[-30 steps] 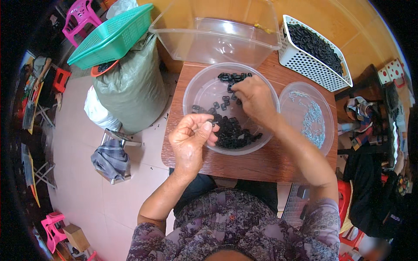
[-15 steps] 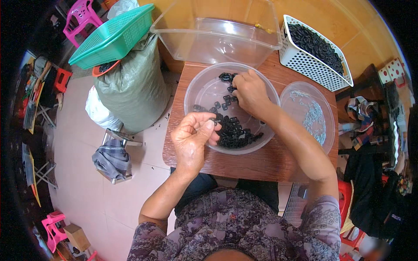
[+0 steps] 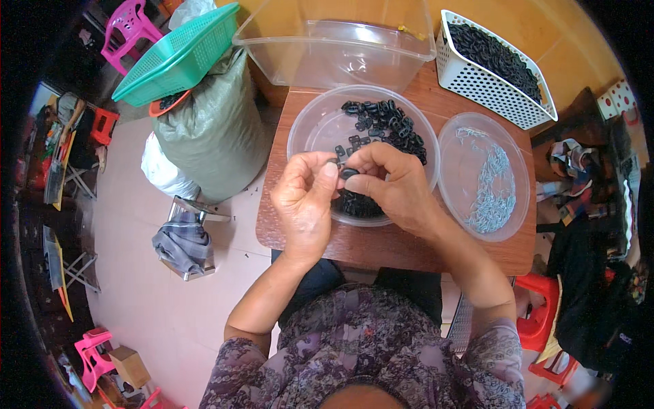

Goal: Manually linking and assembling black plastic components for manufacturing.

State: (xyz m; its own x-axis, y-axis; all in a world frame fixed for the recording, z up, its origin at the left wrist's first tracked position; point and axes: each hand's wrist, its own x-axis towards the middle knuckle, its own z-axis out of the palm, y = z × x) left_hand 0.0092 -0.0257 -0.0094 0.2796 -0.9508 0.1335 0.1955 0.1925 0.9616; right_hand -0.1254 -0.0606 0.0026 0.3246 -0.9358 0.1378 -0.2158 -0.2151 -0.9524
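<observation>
Above the near part of a round clear plastic tub (image 3: 310, 129), my two hands meet. My left hand (image 3: 306, 194) pinches a small black plastic piece, mostly hidden behind the thumb and fingertips. Close against it, my right hand (image 3: 395, 184) grips another small black oval part (image 3: 349, 173) between thumb and forefinger. Whether the two pieces are joined cannot be made out. Inside the tub, many loose black parts (image 3: 402, 129) lie heaped toward the far right, and more show beneath my hands.
Right of the tub, a round clear lid or tray (image 3: 453, 198) holds small silvery metal pieces (image 3: 494, 187). A white perforated basket (image 3: 477, 92) full of black parts stands behind it. A large clear bin (image 3: 286, 61) is at the back; a stuffed sack (image 3: 218, 129) stands left of the wooden table (image 3: 272, 225).
My right hand has come from the tub's far side back to my left hand, now with a black oval part. Black parts in the tub's far right are newly uncovered.
</observation>
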